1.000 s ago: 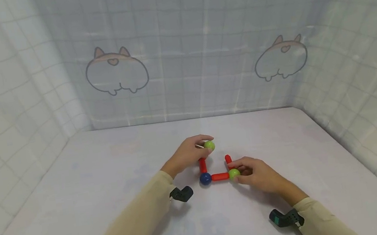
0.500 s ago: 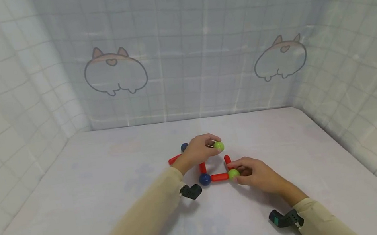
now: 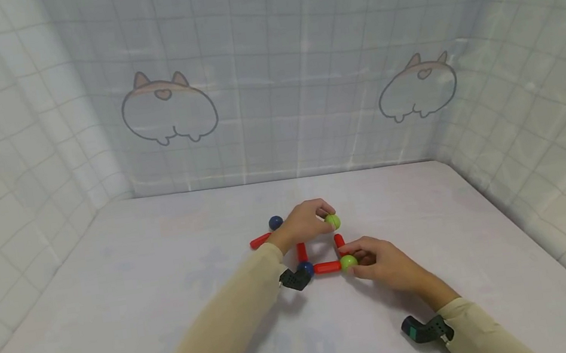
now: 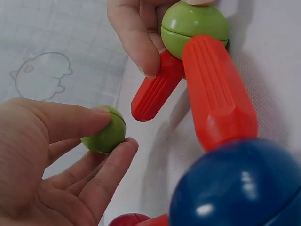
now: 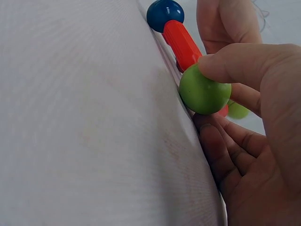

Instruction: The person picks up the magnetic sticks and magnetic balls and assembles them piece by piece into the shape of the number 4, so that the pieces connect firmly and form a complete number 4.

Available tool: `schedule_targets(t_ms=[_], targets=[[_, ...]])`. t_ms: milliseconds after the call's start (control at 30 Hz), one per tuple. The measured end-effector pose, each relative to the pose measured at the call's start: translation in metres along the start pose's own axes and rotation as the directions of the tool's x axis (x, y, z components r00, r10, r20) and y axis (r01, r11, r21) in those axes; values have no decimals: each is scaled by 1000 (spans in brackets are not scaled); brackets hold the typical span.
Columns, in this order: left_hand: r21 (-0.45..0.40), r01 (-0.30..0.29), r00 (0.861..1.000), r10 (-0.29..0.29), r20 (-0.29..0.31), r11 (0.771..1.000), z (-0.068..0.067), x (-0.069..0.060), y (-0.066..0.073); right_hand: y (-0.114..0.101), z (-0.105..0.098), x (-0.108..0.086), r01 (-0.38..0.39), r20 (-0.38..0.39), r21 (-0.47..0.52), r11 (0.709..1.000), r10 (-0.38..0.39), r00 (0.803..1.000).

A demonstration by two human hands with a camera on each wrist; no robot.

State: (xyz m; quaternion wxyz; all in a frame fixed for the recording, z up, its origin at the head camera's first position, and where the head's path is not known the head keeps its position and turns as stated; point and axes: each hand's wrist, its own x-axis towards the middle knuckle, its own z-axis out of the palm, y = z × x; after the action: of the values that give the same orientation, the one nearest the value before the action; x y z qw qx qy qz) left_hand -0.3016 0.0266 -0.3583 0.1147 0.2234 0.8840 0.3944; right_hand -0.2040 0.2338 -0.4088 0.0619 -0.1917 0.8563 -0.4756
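Note:
My left hand (image 3: pixel 307 221) pinches a light-green ball (image 4: pixel 106 134) between thumb and fingers, raised above the table. Just apart from this ball is the free end of a red rod (image 4: pixel 153 96). That rod joins a second green ball (image 5: pixel 202 92), which my right hand (image 3: pixel 386 261) pinches low at the table. From the second ball another red rod (image 4: pixel 218 89) runs to a blue ball (image 4: pixel 235 183). A further red rod (image 3: pixel 301 252) leads from the blue ball back under my left hand, where its far end is hidden.
Beyond my left wrist lie another blue ball (image 3: pixel 275 223) and a red rod (image 3: pixel 261 241), partly covered by the hand. A pale cloth (image 3: pixel 218 330) covers the table. Tile-patterned curtains (image 3: pixel 270 82) with animal drawings rise at the back and sides.
My left hand has moved right with its green ball, closer to the upright red rod's end. This uncovers the far blue ball and a red rod. My right hand stays nearly still.

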Motion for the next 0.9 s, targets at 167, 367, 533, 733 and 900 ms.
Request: schedule_targets(t_ms=[167, 367, 533, 733, 900], targets=[[47, -19, 1000, 19, 6, 999, 1, 1, -1, 2, 2, 1, 0, -8, -5, 1000, 0, 1000], [80, -43, 999, 41, 34, 996, 2, 3, -3, 6, 4, 0, 7, -11, 4, 1000, -7, 1000], [127, -46, 998, 41, 43, 991, 4, 5, -5, 7, 5, -1, 2, -8, -5, 1000, -2, 1000], [188, -58, 998, 51, 44, 980, 5, 8, -4, 7, 3, -1, -3, -21, -43, 999, 2, 1000], [220, -51, 998, 39, 57, 974, 6, 6, -2, 8, 3, -2, 10, -17, -50, 999, -11, 1000]])
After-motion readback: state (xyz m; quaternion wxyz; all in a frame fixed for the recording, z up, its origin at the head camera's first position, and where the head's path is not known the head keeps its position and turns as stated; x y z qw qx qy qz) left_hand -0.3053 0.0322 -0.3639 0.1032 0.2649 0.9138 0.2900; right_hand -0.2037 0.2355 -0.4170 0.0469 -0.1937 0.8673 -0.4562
